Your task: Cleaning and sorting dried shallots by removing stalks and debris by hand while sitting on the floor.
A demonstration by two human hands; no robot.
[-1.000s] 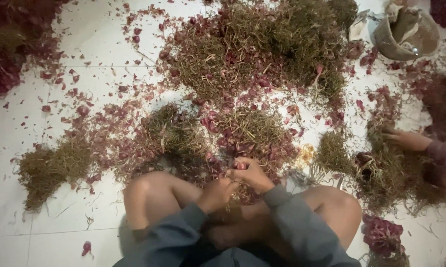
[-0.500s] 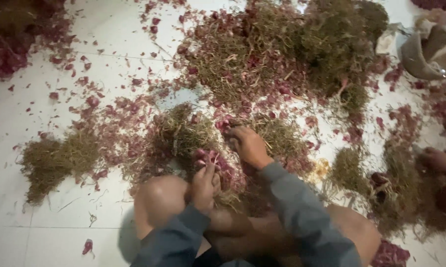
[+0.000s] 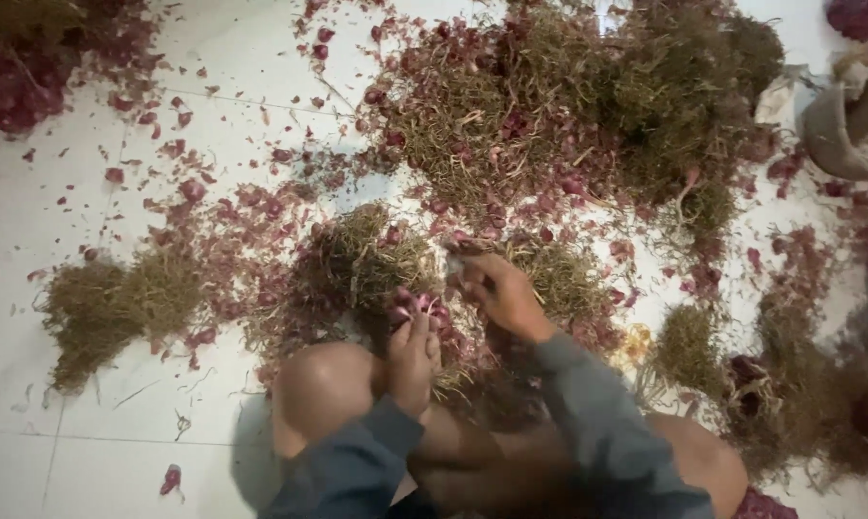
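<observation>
White floor tiles (image 3: 213, 125) are seen from above, and they are covered with bits of red skin and dry stalks. Red shallots (image 3: 417, 309) are held in a small bunch by the left hand (image 3: 413, 358), whose fingers are curled around them just above the bare left knee (image 3: 323, 389). The right hand (image 3: 501, 293) is stretched a little further out, with its fingers bent around something small at the edge of a clump of dry roots (image 3: 559, 274); what is gripped there cannot be told, because it is blurred. Both arms are covered by dark blue sleeves (image 3: 597, 423). A big heap of stalks and shallots (image 3: 569, 106) is piled beyond the hands. A smaller heap of dry green-brown stalks (image 3: 107, 303) is lying well apart on the left. A grey sack (image 3: 852, 120) is seen at the top right corner, partly cut off.
</observation>
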